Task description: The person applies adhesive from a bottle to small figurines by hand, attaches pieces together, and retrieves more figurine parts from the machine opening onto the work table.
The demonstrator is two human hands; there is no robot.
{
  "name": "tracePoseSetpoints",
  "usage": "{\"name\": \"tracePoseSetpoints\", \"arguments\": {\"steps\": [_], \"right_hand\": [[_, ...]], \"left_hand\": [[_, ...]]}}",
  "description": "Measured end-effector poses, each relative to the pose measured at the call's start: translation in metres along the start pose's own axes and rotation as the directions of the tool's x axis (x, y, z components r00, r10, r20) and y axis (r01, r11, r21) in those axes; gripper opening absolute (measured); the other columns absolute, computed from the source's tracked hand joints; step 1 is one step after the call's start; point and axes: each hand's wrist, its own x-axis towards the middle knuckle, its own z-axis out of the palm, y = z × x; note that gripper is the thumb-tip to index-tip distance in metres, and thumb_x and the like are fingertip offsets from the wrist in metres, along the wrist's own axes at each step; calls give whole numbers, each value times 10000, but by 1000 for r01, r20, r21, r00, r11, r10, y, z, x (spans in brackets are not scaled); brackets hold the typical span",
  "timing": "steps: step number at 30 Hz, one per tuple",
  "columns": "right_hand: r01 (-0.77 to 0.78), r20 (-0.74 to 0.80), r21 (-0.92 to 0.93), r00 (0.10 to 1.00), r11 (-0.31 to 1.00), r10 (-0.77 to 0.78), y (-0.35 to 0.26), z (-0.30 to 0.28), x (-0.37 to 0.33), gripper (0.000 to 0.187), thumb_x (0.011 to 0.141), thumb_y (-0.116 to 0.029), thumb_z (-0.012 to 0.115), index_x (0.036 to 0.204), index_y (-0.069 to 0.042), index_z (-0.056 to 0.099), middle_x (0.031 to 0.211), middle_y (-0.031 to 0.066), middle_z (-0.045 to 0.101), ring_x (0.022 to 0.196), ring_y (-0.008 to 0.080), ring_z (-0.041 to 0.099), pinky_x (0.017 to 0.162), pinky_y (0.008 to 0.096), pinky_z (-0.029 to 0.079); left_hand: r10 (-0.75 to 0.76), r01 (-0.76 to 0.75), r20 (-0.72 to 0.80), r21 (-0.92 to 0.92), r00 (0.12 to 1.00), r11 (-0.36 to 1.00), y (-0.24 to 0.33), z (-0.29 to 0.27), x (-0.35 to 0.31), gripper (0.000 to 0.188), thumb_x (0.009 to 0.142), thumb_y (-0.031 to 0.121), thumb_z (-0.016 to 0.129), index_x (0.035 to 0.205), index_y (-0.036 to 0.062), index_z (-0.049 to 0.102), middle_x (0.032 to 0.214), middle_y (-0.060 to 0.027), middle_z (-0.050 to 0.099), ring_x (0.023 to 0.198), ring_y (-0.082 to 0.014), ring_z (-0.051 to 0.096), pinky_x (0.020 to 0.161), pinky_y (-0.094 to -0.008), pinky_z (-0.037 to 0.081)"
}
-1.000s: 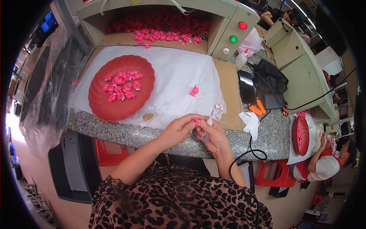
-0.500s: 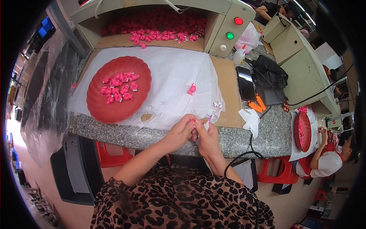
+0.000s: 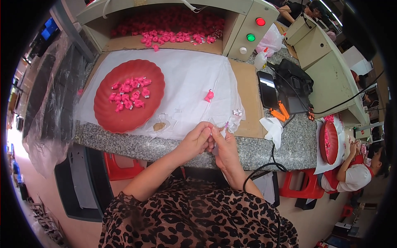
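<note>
Over the counter's front edge, my left hand [image 3: 196, 140] and my right hand [image 3: 226, 149] meet with their fingertips pinched together. The left fingers close on a small pink piece, almost wholly covered now. A slim white tool with a purple part [image 3: 226, 125] sticks up from my closed right hand; its kind is unclear. Beyond the hands, one pink figurine [image 3: 209, 96] with a silvery patch lies on the white paper sheet [image 3: 186, 74]. At left, a red scalloped tray [image 3: 108, 82] holds several similar pink figurines [image 3: 134, 85].
A box-like booth [image 3: 236, 35] at the back holds a heap of pink figurines [image 3: 173, 38]. At right lie a phone [image 3: 267, 89], a black bag [image 3: 294, 78], orange pieces [image 3: 277, 115], a crumpled tissue [image 3: 271, 131] and a black cable [image 3: 266, 166]. Another person [image 3: 357, 173] sits far right.
My hands stay together and have shifted very slightly, with the fingertips now covering the pink piece more. The figurines on the paper and in the tray have not moved.
</note>
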Motion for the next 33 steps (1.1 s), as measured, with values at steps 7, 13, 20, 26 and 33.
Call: {"name": "tracePoseSetpoints", "arguments": {"steps": [7,13,20,26,33], "right_hand": [[41,-21,-36,999,999,-42,3,0,0,160,823,-237,546,783,-83,531,616,-5,491,514,79,447,448,218,346],[9,-37,-10,999,1000,-10,1,1,3,173,818,-246,551,761,-85,520,600,-6,483,504,81,448,440,219,343],[-147,-93,13,985,989,148,-9,2,1,235,792,-309,584,747,-85,530,579,-9,464,467,82,420,431,217,345],[-198,-65,-28,978,980,196,-11,-2,0,253,786,-323,589,733,-85,521,552,-11,445,456,81,406,427,218,337],[-242,11,12,970,970,242,-13,0,-3,244,791,-296,584,736,-69,513,540,-13,434,454,84,405,426,218,334]], "left_hand": [[27,-26,-31,14,999,1000,-1,6,1,204,920,226,313,985,64,420,688,-4,418,578,-67,406,503,-191,341],[-11,10,-57,-16,998,1000,1,3,1,199,919,213,318,980,52,417,698,-12,433,572,-67,411,505,-197,359],[194,-187,-44,132,980,973,-5,1,-4,260,917,291,323,1016,62,398,731,-18,437,492,-50,359,406,-170,279],[32,-33,-33,-54,999,998,-14,-9,-11,286,918,302,305,1041,61,397,735,-18,399,482,-61,340,400,-181,278],[21,-74,-210,-244,978,967,-4,-8,-21,277,920,297,301,1031,66,405,731,-21,425,471,-72,348,383,-193,273]]}}
